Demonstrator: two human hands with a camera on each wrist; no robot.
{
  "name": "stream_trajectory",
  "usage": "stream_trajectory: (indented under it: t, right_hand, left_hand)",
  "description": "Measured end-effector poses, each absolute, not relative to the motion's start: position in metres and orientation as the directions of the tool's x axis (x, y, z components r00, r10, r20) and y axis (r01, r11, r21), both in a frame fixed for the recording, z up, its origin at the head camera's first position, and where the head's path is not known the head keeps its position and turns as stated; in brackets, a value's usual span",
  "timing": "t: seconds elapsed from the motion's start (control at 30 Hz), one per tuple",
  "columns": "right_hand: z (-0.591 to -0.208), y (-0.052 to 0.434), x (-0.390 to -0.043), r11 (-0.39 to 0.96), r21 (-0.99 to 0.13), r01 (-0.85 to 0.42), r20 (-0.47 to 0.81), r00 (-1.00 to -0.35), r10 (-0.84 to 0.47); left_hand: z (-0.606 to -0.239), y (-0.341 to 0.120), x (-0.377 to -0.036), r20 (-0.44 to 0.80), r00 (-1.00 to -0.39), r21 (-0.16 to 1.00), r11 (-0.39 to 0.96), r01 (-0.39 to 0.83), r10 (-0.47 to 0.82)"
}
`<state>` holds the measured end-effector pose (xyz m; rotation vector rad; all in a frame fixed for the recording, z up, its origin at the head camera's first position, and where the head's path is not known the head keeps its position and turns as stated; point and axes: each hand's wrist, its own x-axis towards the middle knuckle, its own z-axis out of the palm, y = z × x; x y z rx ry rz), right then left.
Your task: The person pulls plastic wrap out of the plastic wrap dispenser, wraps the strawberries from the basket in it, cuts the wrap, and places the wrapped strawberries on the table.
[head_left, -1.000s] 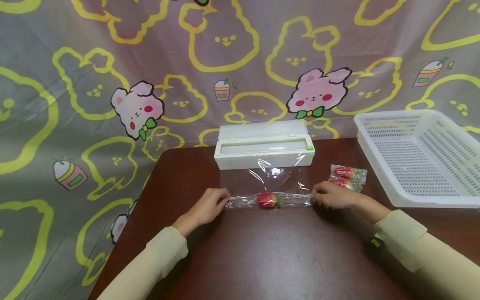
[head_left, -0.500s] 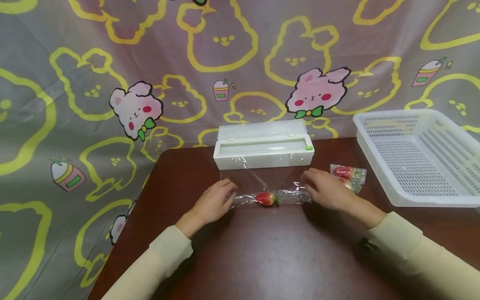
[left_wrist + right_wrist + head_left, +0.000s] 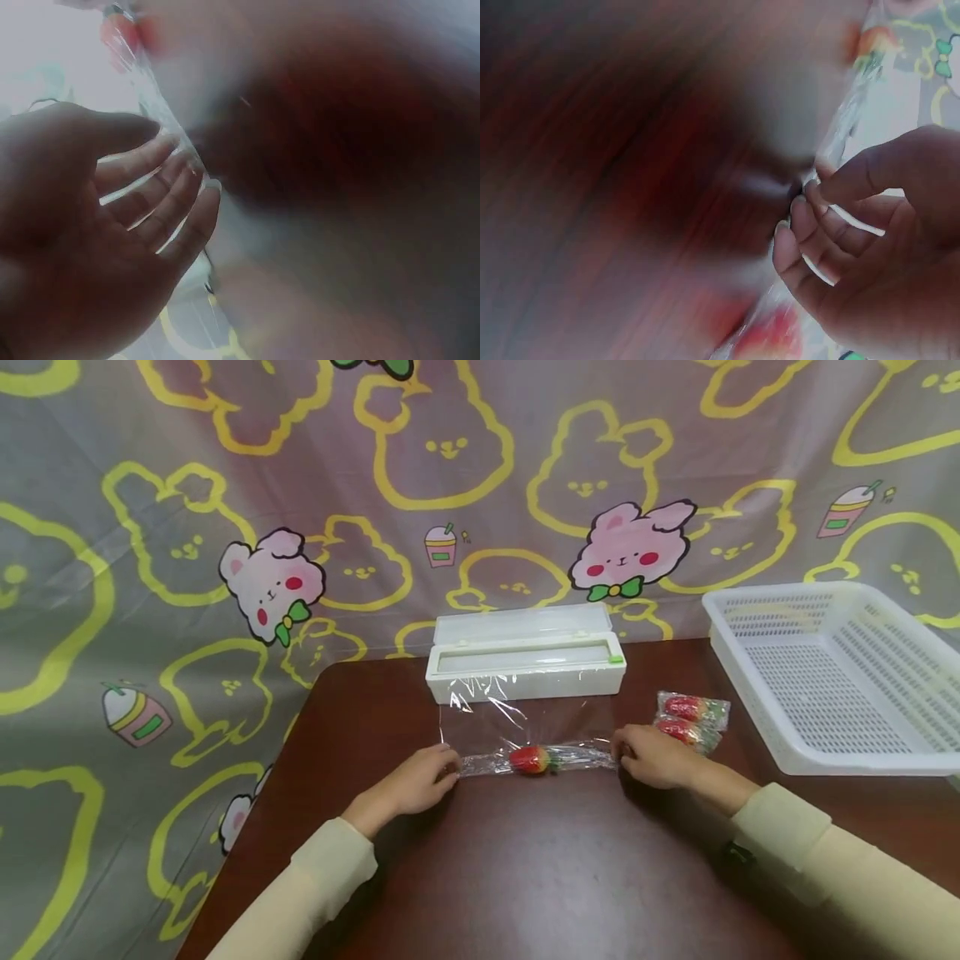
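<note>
A sheet of clear plastic wrap runs from a white wrap dispenser box toward the front of the table. Its near edge is folded over a red strawberry with green leaves, forming a crinkled strip. At the strip's left end my left hand pinches the film between thumb and fingers. My right hand pinches the opposite end. In the left wrist view the film stretches from the fingertips to the blurred strawberry. The right wrist view has thumb and fingertips together at the film.
Two wrapped strawberries lie just beyond my right hand. A white perforated basket stands at the right of the brown table. The dispenser's lid is raised, near a patterned cloth backdrop.
Both hands moved inward over the strip's ends, then back outward and down to its ends. The strip with the strawberry stays in nearly the same place, and the film's glints have shifted.
</note>
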<state>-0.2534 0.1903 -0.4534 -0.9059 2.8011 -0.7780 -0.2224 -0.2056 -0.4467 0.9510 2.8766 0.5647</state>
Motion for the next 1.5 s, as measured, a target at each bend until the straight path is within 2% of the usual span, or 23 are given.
stream_trajectory:
  t: [0.17,0.3,0.4,0.47,0.53,0.6,0.73,0.87,1.0,1.23,1.37,1.5]
  right_hand:
    - [-0.445,0.204,-0.247,0.711,-0.392,-0.583,0.142,-0.802,-0.58]
    - [-0.447,0.189,-0.241,0.67,-0.243,-0.702,0.241,-0.712,-0.659]
    - [-0.452,0.174,-0.24,0.634,-0.104,-0.766,0.266,-0.636,-0.724]
    - [-0.455,0.17,-0.24,0.638,-0.037,-0.769,0.275,-0.622,-0.733]
    - [-0.458,0.17,-0.241,0.661,-0.007,-0.75,0.285,-0.635,-0.718]
    - [-0.46,0.173,-0.243,0.68,-0.024,-0.732,0.294,-0.656,-0.696]
    - [-0.462,0.182,-0.249,0.655,-0.16,-0.739,0.299,-0.668,-0.681]
    - [-0.465,0.19,-0.253,0.596,-0.274,-0.755,0.306,-0.656,-0.69]
    - [-0.465,0.196,-0.256,0.577,-0.37,-0.728,0.306,-0.682,-0.664]
    - [-0.458,0.202,-0.279,0.603,-0.612,-0.512,0.2,-0.838,-0.508]
    - [-0.455,0.194,-0.296,0.644,-0.645,-0.412,0.136,-0.89,-0.434]
    - [-0.451,0.183,-0.303,0.724,-0.579,-0.375,0.119,-0.917,-0.38]
  left_hand:
    - [-0.44,-0.215,-0.213,0.036,-0.811,0.28,0.773,0.569,0.584]
    - [-0.439,-0.206,-0.214,0.069,-0.777,0.2,0.754,0.626,0.626]
    - [-0.442,-0.201,-0.218,0.085,-0.752,0.123,0.743,0.658,0.653]
    - [-0.444,-0.2,-0.22,0.098,-0.743,0.079,0.739,0.669,0.662]
    - [-0.445,-0.202,-0.221,0.125,-0.74,0.061,0.74,0.67,0.66]
    - [-0.448,-0.205,-0.223,0.158,-0.734,0.059,0.735,0.675,0.661]
    - [-0.454,-0.213,-0.227,0.238,-0.706,0.086,0.71,0.699,0.667]
    - [-0.46,-0.221,-0.23,0.278,-0.702,0.18,0.682,0.709,0.656]
    - [-0.46,-0.225,-0.232,0.258,-0.751,0.328,0.676,0.66,0.608]
    - [-0.457,-0.219,-0.251,0.208,-0.857,0.485,0.711,0.509,0.472]
    - [-0.455,-0.212,-0.267,0.189,-0.898,0.515,0.738,0.436,0.398]
    - [-0.453,-0.204,-0.275,0.201,-0.917,0.456,0.796,0.398,0.344]
